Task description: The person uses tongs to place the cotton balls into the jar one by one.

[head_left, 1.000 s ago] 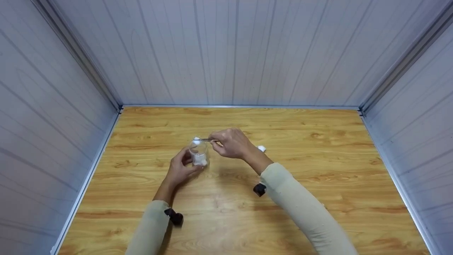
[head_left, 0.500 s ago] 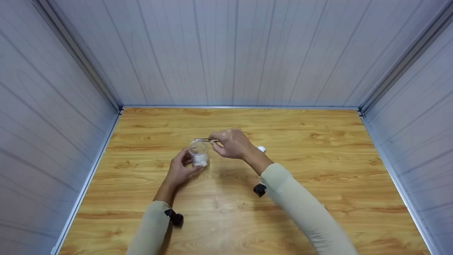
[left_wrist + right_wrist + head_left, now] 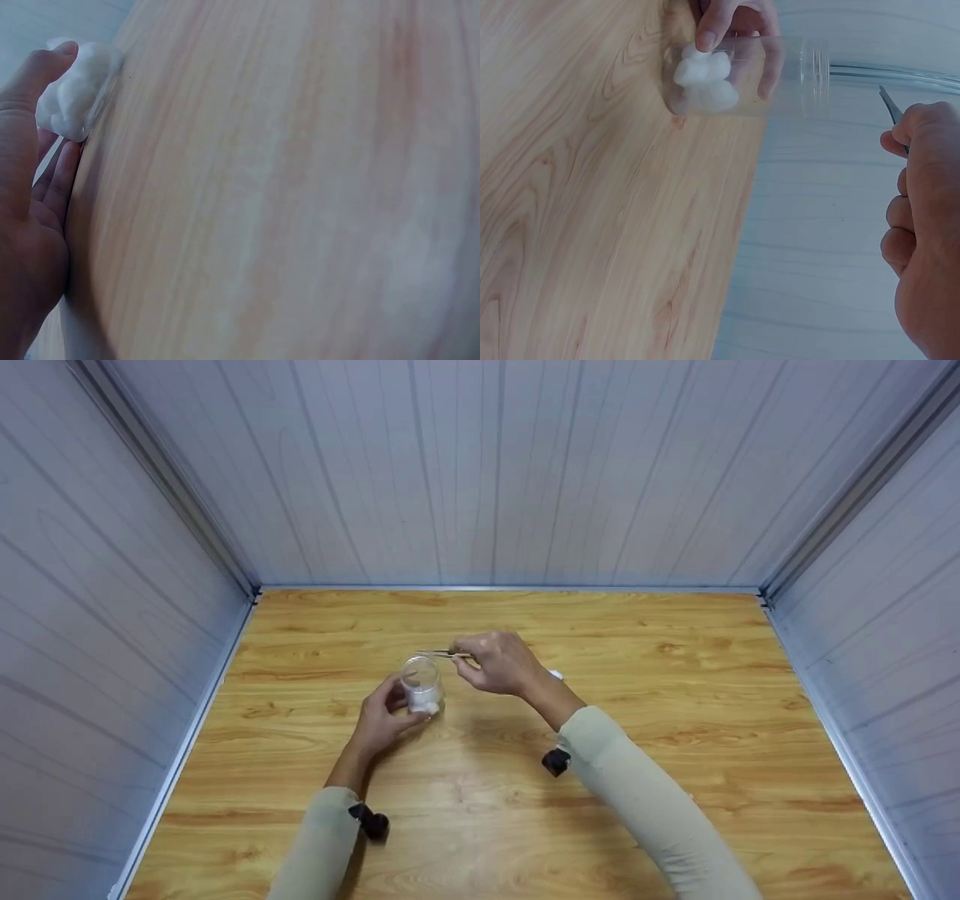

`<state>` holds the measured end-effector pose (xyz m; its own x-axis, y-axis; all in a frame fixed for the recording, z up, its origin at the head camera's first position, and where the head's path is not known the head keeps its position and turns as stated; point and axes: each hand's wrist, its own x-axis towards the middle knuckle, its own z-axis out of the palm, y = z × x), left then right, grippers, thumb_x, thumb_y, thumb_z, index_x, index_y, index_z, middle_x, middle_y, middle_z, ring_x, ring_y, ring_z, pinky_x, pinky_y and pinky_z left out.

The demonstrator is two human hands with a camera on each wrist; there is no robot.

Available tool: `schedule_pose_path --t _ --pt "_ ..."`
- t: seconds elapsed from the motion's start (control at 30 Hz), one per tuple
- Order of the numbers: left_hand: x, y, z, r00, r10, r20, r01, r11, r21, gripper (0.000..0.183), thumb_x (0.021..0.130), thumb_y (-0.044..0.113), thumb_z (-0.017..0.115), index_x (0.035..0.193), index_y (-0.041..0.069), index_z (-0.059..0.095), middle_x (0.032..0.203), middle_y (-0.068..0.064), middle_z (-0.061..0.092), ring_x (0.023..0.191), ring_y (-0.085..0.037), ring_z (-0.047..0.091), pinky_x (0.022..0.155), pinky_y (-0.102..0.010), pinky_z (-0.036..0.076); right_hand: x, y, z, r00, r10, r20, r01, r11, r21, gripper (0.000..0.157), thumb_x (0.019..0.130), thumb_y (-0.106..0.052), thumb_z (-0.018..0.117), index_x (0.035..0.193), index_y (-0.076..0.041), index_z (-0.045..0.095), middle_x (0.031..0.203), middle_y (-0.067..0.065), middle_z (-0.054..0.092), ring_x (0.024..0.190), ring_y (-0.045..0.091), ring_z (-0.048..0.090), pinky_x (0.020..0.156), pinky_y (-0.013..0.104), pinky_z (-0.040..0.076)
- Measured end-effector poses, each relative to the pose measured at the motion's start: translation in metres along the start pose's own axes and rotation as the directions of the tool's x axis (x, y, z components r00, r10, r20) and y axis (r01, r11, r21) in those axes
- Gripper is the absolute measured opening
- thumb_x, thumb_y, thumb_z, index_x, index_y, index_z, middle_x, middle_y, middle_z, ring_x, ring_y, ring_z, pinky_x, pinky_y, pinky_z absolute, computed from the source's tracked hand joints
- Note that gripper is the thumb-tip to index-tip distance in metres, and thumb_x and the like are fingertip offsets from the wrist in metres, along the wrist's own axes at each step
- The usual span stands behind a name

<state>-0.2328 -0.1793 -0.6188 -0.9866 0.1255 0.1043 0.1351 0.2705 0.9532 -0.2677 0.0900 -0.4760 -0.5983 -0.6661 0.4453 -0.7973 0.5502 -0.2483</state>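
A clear jar (image 3: 421, 679) with a threaded, uncovered mouth stands upright on the wooden table. Several white cotton balls (image 3: 705, 79) lie at its bottom. My left hand (image 3: 380, 718) grips the jar low down, thumb on the near side and fingers round the far side. Above and right of the jar's mouth, my right hand (image 3: 496, 664) pinches a pair of metal tweezers (image 3: 435, 653). The tweezer tips point left, slightly apart, with nothing between them. In the left wrist view the thumb presses against the jar wall over the cotton (image 3: 79, 90).
Another white cotton ball (image 3: 556, 675) lies on the table (image 3: 675, 735), partly hidden behind my right wrist. Pale panel walls (image 3: 495, 472) enclose the table at the back and both sides.
A cotton ball held in the tweezers at the jar's mouth has dropped inside. My right hand then shifts slightly right and the tweezer tips spread. My left hand stays put.
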Motion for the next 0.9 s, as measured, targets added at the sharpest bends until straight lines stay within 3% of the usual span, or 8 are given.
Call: schedule_pose_path --t 0.13,0.33,0.47,0.6,0.73,0.9 --pt "-0.001 -0.001 0.001 1.000 0.014 -0.001 -0.014 1.000 -0.010 0.074 0.087 -0.005 0.093 0.154 0.005 0.063 0.141 -0.023 0.073 0.130 -0.035 0.071 0.113 -0.033 0.063 -0.004 0.002 -0.001 1.000 -0.003 0.009 0.004 1.000 -0.013 0.015 0.105 -0.015 0.070 0.111 -0.006 0.082 0.095 0.009 0.088 0.060 0.021 0.070 0.057 0.041 0.061" --pt "-0.003 -0.002 0.001 1.000 0.010 -0.001 -0.010 1.000 0.002 0.073 0.088 -0.003 0.094 0.154 0.004 0.063 0.140 -0.020 0.074 0.128 -0.026 0.072 0.108 -0.020 0.061 -0.010 0.006 -0.004 1.000 -0.004 0.028 0.005 0.999 -0.041 0.016 0.105 -0.015 0.070 0.111 -0.007 0.083 0.097 0.008 0.088 0.066 0.023 0.077 0.058 0.042 0.063" --pt "-0.002 -0.002 0.001 1.000 0.007 -0.004 -0.007 1.000 0.007 0.070 0.088 -0.001 0.094 0.152 0.003 0.064 0.138 -0.019 0.075 0.129 -0.027 0.071 0.109 -0.022 0.061 -0.015 0.010 -0.007 0.999 0.006 0.044 -0.003 0.998 -0.066 0.018 0.107 -0.015 0.069 0.114 -0.008 0.083 0.103 0.008 0.089 0.069 0.022 0.079 0.059 0.041 0.064" --pt "-0.002 -0.002 0.001 1.000 -0.005 -0.006 0.005 1.000 0.003 0.069 0.088 -0.001 0.094 0.150 0.003 0.064 0.138 -0.020 0.074 0.131 -0.031 0.071 0.113 -0.031 0.063 -0.018 0.015 -0.012 0.999 0.014 0.047 -0.010 0.997 -0.074 0.019 0.107 -0.015 0.069 0.116 -0.007 0.083 0.104 0.009 0.089 0.058 0.020 0.069 0.053 0.039 0.058" --pt "-0.002 -0.001 0.000 1.000 -0.015 -0.001 0.015 1.000 0.004 0.069 0.089 -0.001 0.094 0.150 0.003 0.064 0.138 -0.021 0.074 0.132 -0.034 0.071 0.113 -0.031 0.063 -0.022 0.020 -0.016 0.999 0.010 0.043 -0.006 0.996 -0.091 0.018 0.106 -0.015 0.071 0.116 -0.008 0.083 0.101 0.009 0.089 0.053 0.018 0.058 0.050 0.037 0.051" --pt "0.000 0.001 0.000 1.000 -0.025 0.012 0.025 1.000 0.007 0.066 0.089 0.000 0.094 0.149 0.004 0.064 0.142 -0.022 0.072 0.136 -0.036 0.070 0.113 -0.028 0.061 -0.030 0.027 -0.019 0.999 0.011 0.049 -0.005 0.993 -0.118 0.017 0.107 -0.016 0.071 0.116 -0.008 0.083 0.102 0.009 0.089 0.057 0.020 0.067 0.053 0.039 0.057"
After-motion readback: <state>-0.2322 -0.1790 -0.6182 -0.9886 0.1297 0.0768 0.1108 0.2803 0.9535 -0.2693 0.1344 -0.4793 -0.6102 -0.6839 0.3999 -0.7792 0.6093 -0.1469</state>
